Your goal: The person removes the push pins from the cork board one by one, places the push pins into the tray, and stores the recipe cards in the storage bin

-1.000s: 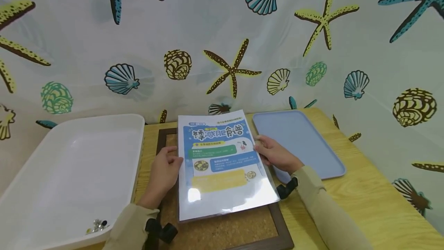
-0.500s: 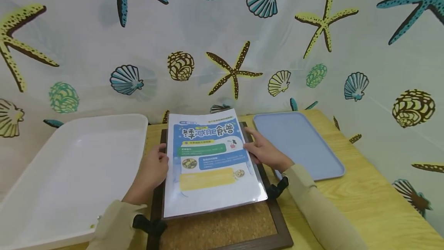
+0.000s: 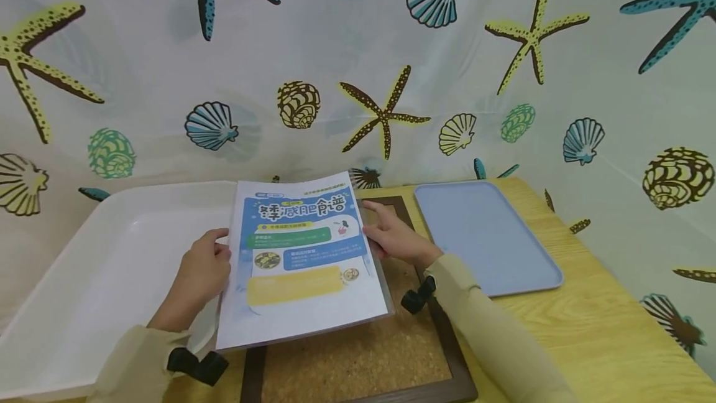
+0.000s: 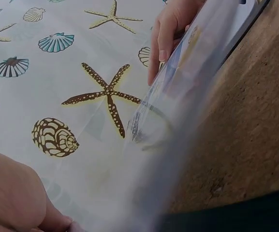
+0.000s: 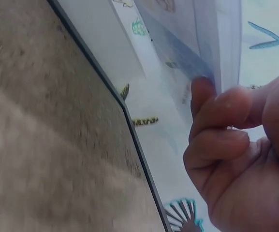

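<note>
A printed sheet in a glossy clear plastic cover point(image 3: 302, 254), with blue, green and yellow panels, is held up at a tilt over the left part of a brown-framed cork board point(image 3: 358, 359). My left hand point(image 3: 206, 263) pinches its left edge, and my right hand point(image 3: 399, 238) grips the opposite edge. From the right wrist, the right hand point(image 5: 241, 159) shows its thumb and curled fingers on the cover's edge, apart from the cork. In the left wrist view the left hand point(image 4: 13, 198) is partly cut off at the lower corner.
A large white tray point(image 3: 128, 247) stands on the left, partly behind the sheet and left arm. A light blue tray point(image 3: 481, 235) lies on the wooden table point(image 3: 604, 328) to the right. Behind hangs a white curtain point(image 3: 268, 42) printed with starfish and shells.
Both hands have carried the covered sheet to the left, uncovering more cork on the right. The small shiny pieces in the white tray are now hidden behind the left sleeve.
</note>
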The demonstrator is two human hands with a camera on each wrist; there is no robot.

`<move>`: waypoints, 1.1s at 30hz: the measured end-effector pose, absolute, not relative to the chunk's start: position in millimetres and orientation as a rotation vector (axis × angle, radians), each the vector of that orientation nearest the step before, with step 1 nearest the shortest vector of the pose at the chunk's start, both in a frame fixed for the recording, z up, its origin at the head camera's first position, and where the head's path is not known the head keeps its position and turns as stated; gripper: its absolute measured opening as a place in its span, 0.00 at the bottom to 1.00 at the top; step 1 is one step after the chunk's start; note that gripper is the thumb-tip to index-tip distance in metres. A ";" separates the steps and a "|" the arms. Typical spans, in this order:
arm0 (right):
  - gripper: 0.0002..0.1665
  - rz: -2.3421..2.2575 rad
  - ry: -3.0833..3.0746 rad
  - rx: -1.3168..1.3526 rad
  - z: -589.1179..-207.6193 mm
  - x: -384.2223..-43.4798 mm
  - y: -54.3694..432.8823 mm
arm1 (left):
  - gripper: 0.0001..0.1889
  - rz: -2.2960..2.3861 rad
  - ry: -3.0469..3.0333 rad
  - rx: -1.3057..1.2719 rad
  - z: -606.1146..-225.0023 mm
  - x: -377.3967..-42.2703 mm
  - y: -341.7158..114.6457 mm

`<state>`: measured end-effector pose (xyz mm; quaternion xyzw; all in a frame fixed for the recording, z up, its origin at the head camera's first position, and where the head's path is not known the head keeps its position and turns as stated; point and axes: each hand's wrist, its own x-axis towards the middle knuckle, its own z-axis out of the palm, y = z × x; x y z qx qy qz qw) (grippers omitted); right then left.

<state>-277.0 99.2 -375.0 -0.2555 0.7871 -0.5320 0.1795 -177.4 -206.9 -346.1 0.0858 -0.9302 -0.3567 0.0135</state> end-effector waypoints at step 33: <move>0.33 -1.560 2.070 -0.710 -366.5 -270.2 -40.8 | 0.28 -0.991 -2.990 0.554 -353.9 -181.8 -348.1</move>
